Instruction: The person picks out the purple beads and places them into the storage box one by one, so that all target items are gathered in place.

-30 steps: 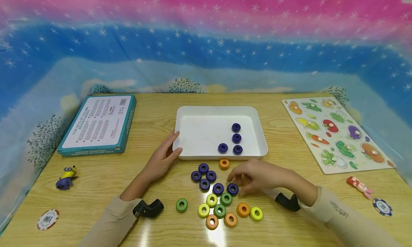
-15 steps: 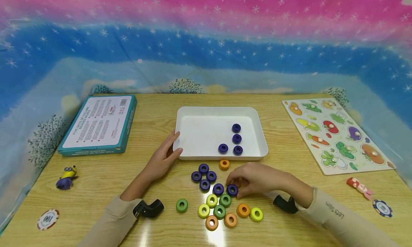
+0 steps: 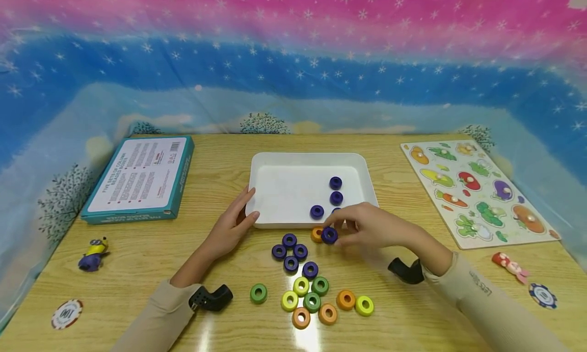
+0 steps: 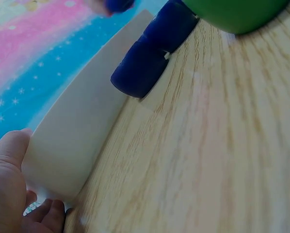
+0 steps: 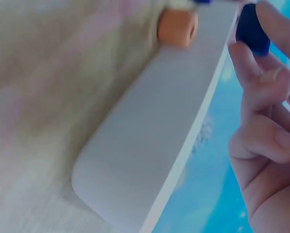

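Observation:
In the head view my right hand [image 3: 378,224] pinches a purple ring bead [image 3: 331,241] between thumb and fingertips, just in front of the tray's front wall. The right wrist view shows that bead [image 5: 253,30] raised above the tray's rim. My left hand [image 3: 231,227] grips the near left corner of the white tray [image 3: 284,189], the thumb [image 4: 11,148] against its wall. Inside the tray, several purple beads [image 3: 336,188] stand toward the right, one partly hidden by my right hand. An orange bead [image 3: 314,237] lies by the front wall, partly covered by the held bead.
Loose purple beads [image 3: 291,270] lie in front of the tray, with green [image 3: 312,309], yellow and orange ones nearer me. A teal box [image 3: 137,176] is at left, a vegetable puzzle board [image 3: 458,214] at right. Small figures and poker chips [image 3: 67,314] lie at both sides.
My right hand has taken hold of a purple bead from the pile and carried it up and forward to the tray's front edge. My left hand stays at the tray corner.

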Available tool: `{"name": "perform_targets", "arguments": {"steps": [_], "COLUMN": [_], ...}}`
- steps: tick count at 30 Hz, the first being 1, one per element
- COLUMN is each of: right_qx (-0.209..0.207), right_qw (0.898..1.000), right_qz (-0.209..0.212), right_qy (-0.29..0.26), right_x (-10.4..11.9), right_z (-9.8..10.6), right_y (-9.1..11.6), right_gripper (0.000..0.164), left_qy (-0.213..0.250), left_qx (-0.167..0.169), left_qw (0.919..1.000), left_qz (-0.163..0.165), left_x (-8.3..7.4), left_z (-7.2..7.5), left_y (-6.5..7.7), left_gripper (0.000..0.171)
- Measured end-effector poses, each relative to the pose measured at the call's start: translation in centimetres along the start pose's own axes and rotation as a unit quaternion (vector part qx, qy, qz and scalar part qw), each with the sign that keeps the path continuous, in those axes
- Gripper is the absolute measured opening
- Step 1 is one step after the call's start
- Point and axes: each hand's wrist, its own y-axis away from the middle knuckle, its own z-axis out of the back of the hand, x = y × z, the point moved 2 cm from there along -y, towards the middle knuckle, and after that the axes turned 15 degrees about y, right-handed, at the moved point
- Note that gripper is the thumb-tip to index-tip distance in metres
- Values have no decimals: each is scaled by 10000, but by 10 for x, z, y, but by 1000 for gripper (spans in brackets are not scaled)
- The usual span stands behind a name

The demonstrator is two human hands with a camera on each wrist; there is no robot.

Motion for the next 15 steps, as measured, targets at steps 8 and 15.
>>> {"name": "perform_targets", "arguments": {"steps": [8, 15], "right_qx": [-993, -1215], "right_qw": [9932, 9829], "right_qz": [-600, -1382], "right_qy": [131, 54], "right_x": [-20, -33], "right_z": [4, -1], "right_y": [-22, -42], "right_gripper": [31, 31], "left_qy": [-41, -44], "left_qx": [-14, -40], "left_qw": [10000, 10000], "left_qz": [6, 9], "left_x": [0, 0], "left_z": [0, 0], "left_y": [0, 0], "left_gripper": [51, 51]}}
